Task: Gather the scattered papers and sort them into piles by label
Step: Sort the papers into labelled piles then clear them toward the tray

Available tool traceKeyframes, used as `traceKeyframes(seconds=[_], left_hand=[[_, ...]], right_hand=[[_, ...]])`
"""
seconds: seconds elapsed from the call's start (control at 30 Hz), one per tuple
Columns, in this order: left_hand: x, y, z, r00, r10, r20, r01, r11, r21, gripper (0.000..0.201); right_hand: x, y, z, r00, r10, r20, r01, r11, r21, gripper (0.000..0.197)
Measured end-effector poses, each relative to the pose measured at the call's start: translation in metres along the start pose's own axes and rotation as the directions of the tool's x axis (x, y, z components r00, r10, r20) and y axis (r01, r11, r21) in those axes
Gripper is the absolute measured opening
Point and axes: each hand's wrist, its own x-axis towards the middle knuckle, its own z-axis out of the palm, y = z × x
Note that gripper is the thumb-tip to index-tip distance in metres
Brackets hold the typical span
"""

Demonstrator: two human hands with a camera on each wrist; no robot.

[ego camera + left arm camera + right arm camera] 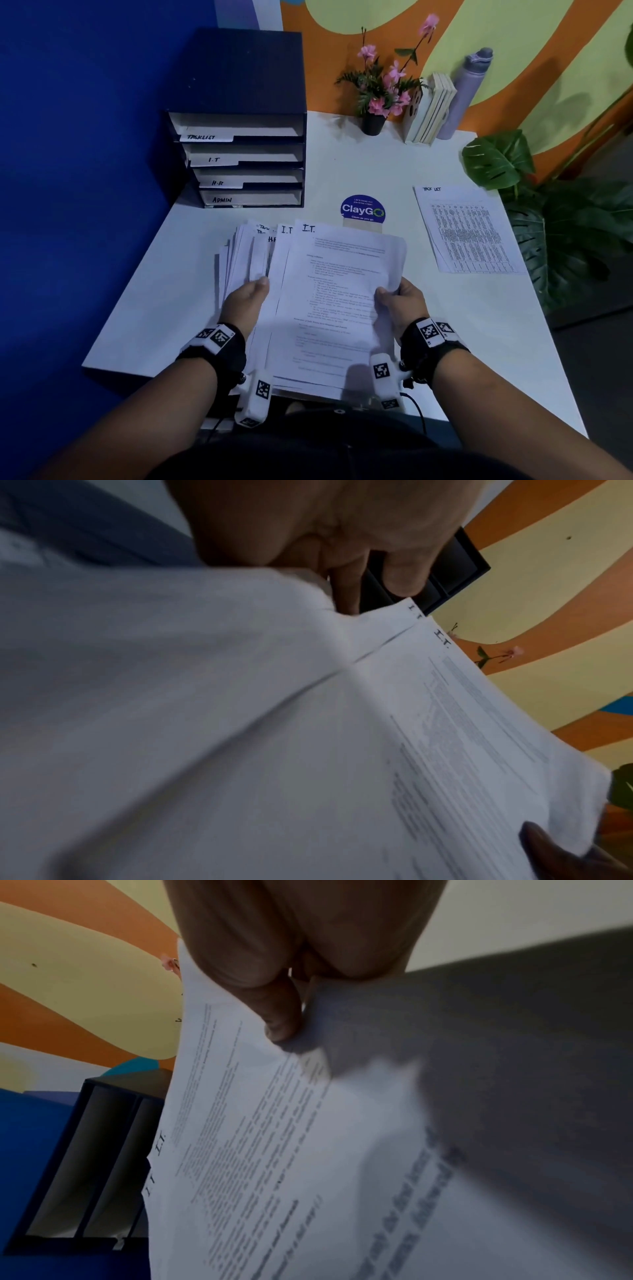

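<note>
A fanned stack of white papers is held above the near edge of the white desk. My left hand grips the stack's left side, thumb on top. My right hand pinches the right edge of the top sheet, which is hand-labelled "I.T."; a second "I.T." sheet and an "H.R" one peek out beneath. In the right wrist view the thumb presses on that top sheet. The left wrist view shows the papers close up. A lone sheet labelled task list lies flat at the desk's right.
A dark blue sorter with slots marked TASKLIST, I.T, H.R and ADMIN stands at the back left. A round ClayGo sign sits mid-desk. At the back are a flower pot, books and a bottle. A leafy plant crowds the right edge.
</note>
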Motion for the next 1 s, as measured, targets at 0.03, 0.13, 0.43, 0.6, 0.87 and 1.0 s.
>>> traceKeyframes(seconds=[0.03,0.13,0.43,0.6,0.87,1.0], left_hand=[[0.002,-0.001,0.002,0.998,-0.052,0.022,0.052,0.998,-0.022,0.025],[0.005,-0.004,0.005,0.998,-0.057,0.022,0.057,0.998,0.016,0.024],[0.010,-0.011,-0.003,0.992,-0.048,-0.119,0.062,0.991,0.117,0.044],[0.006,-0.007,-0.006,0.990,-0.051,-0.133,0.070,0.987,0.144,0.021],[0.011,-0.012,-0.005,0.989,-0.048,-0.141,0.062,0.993,0.097,0.025],[0.014,-0.015,-0.006,0.988,-0.035,-0.153,0.046,0.997,0.068,0.024]], right_hand=[[0.000,-0.001,0.001,1.000,0.000,0.004,0.000,1.000,-0.002,0.029],[0.000,-0.002,0.004,1.000,-0.007,0.015,0.007,1.000,-0.010,0.027],[0.002,0.004,0.000,0.999,-0.038,-0.039,0.034,0.994,-0.099,0.008],[0.003,0.007,-0.007,0.998,-0.027,-0.052,0.022,0.995,-0.093,0.013],[0.002,0.005,-0.008,1.000,-0.025,-0.019,0.024,0.999,-0.033,0.025],[0.003,0.004,-0.012,0.996,-0.077,-0.039,0.075,0.995,-0.066,0.035]])
